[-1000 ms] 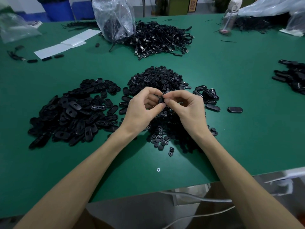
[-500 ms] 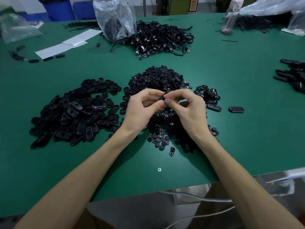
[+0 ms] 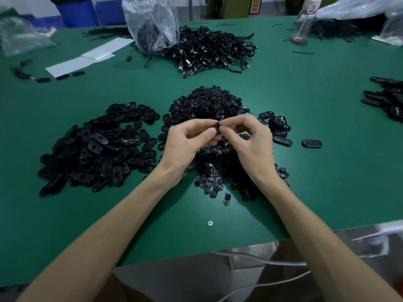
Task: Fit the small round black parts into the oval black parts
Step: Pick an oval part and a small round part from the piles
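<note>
My left hand (image 3: 187, 142) and my right hand (image 3: 250, 140) meet above the middle of the green table (image 3: 327, 171). Between their fingertips they pinch one oval black part (image 3: 216, 129), mostly hidden by my fingers. Whether a round part sits in it cannot be seen. A heap of small round black parts (image 3: 209, 103) lies just behind and under my hands. A large heap of oval black parts (image 3: 98, 147) lies to the left. A small group of oval parts (image 3: 277, 125) lies right of my right hand, with two single ones (image 3: 311, 143) further right.
A tangle of black cables (image 3: 209, 51) and a clear plastic bag (image 3: 150, 22) sit at the back. White paper sheets (image 3: 87, 57) lie back left, a bottle (image 3: 305, 20) back right, more black parts (image 3: 388, 99) at the right edge. A screw head (image 3: 210, 223) marks the table near its front edge.
My hands stay together on the same part; they have shifted very slightly and the fingers have adjusted their pinch.
</note>
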Action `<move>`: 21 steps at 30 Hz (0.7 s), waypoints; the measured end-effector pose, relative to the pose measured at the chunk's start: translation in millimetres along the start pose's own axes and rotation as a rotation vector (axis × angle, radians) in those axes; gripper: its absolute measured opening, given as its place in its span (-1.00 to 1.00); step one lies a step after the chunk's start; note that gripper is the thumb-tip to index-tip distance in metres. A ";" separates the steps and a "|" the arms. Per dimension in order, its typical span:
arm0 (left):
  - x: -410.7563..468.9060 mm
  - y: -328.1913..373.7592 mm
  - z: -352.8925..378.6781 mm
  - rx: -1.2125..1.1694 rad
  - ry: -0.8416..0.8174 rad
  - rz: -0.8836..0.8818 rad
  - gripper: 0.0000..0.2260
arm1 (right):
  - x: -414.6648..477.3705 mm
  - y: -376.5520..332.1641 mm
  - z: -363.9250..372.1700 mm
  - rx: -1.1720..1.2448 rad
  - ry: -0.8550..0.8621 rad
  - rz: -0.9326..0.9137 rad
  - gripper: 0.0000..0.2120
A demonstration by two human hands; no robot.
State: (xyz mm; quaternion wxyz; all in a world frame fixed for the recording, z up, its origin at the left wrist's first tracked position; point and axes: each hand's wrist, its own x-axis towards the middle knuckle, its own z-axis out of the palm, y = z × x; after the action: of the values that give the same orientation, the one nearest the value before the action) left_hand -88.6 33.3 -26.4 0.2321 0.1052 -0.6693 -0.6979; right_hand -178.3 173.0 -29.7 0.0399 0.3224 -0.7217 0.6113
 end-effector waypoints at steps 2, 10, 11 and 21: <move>0.9 -0.3 -0.2 -0.012 0.003 -0.011 -0.80 | 1.0 0.8 -0.3 0.031 -0.001 0.030 -0.93; 1.6 -1.6 -2.9 -0.004 -0.012 0.004 -0.79 | 3.9 3.5 -2.1 0.264 -0.038 0.218 -0.94; 1.9 -1.7 -3.5 0.006 -0.008 0.009 -0.80 | 3.9 3.9 -2.2 0.267 -0.045 0.220 -0.94; 4.6 -3.6 -6.2 0.138 0.072 0.063 -0.82 | 3.6 5.6 -4.5 0.273 -0.075 0.247 -0.94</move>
State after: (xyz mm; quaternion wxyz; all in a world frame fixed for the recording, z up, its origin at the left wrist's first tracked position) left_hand -90.5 25.6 -29.6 0.2698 0.1249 -0.7100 -0.6384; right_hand -185.6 175.8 -31.7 -0.1063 0.2563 -0.6669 0.6915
